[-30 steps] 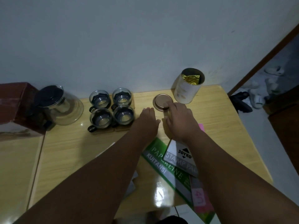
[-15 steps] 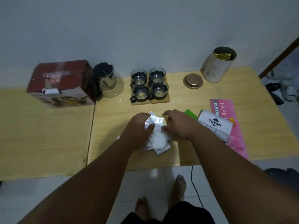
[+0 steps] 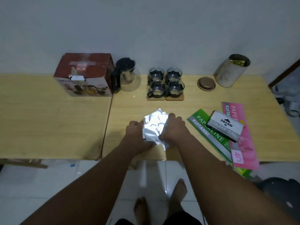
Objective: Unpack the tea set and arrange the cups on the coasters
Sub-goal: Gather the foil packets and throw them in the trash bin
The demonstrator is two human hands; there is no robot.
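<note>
The four glass cups (image 3: 165, 83) sit close together at about 12 o'clock on the tabletop (image 3: 53, 120), in two rows of two. The front two clearly stand on wooden coasters (image 3: 165, 97); whether the back two have coasters under them cannot be told. So the cup part of the job looks done. The glass teapot (image 3: 126, 77) with its black lid stands just beside them toward 11 o'clock. The red box (image 3: 84, 75) stands next to the teapot at 10 o'clock.

The cups and teapot are glass. They are likely hard, smooth and easy to break. The best place to hold a cup is its dark handle or its dark base, not the thin rim.

Near 6 o'clock lies a bunch of shiny silver wrapping (image 3: 154, 127). It looks light, thin and crinkly, so it should squash and fold easily. It can be picked up from anywhere.

The left hand (image 3: 134, 132) presses the left side of the wrapping, with fingers curled. The right hand (image 3: 175, 129) holds the right side, with fingers bent over its top edge. Both hands are partly closed on the wrapping with the bunch between them. They seem to be gathering it up to clear it away.

At 3 o'clock lie paper pads and a stamp pad box (image 3: 226, 125). At 1 o'clock stand an open tin (image 3: 231, 70) and its round lid (image 3: 206, 83).
</note>
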